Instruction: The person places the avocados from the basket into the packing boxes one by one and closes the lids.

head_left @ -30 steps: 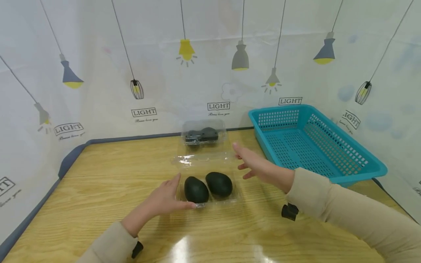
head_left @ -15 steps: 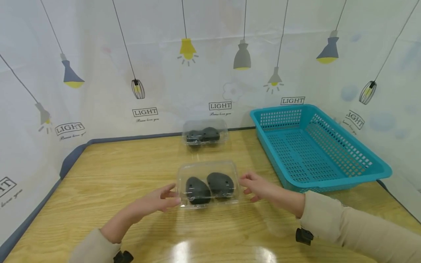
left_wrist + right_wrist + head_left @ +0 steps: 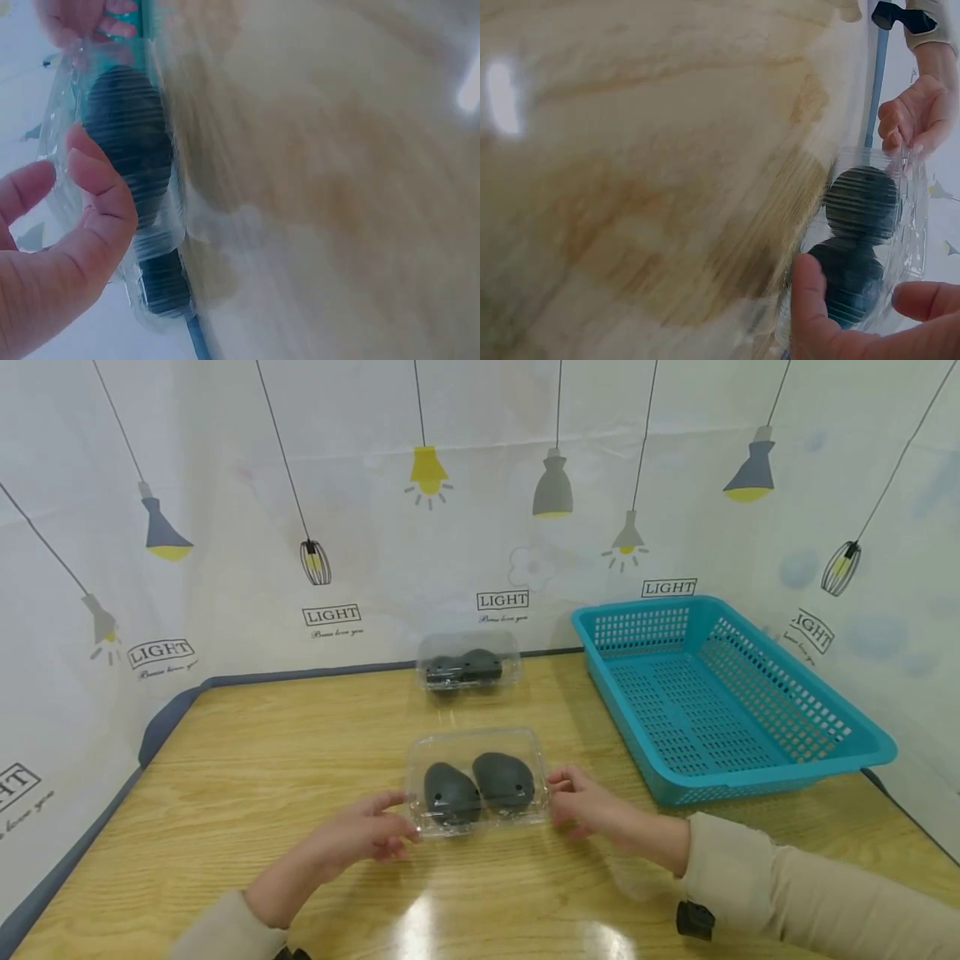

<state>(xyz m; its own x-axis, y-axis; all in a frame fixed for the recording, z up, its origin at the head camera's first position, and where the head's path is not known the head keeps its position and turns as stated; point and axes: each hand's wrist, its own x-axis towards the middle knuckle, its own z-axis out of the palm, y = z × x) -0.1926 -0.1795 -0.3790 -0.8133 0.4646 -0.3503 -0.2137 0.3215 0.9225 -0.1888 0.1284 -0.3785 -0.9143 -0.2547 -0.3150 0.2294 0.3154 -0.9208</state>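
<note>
A clear plastic clamshell box (image 3: 480, 742) stands mid-table with its lid down over two dark green avocados (image 3: 452, 793). My left hand (image 3: 360, 831) is at the box's left end, its thumb by the near corner and its fingers pinching the rim. At the other end my right hand (image 3: 588, 808) holds the edge between curled fingers and thumb. In the right wrist view, the right hand (image 3: 877, 337) straddles its end of the box, and the left hand (image 3: 921, 112) meets the far rim. Some fingertips are hidden.
Behind, near the wall, a second clear box (image 3: 468, 647) holds dark avocados. A teal perforated basket (image 3: 637, 727) stands on the right side of the wooden table (image 3: 270, 735). A printed sheet (image 3: 240, 527) hangs behind and around the table.
The box's lid, folded back a second ago, now lies over the avocados. Both hands have come down to the box's ends and closer to its edges.
</note>
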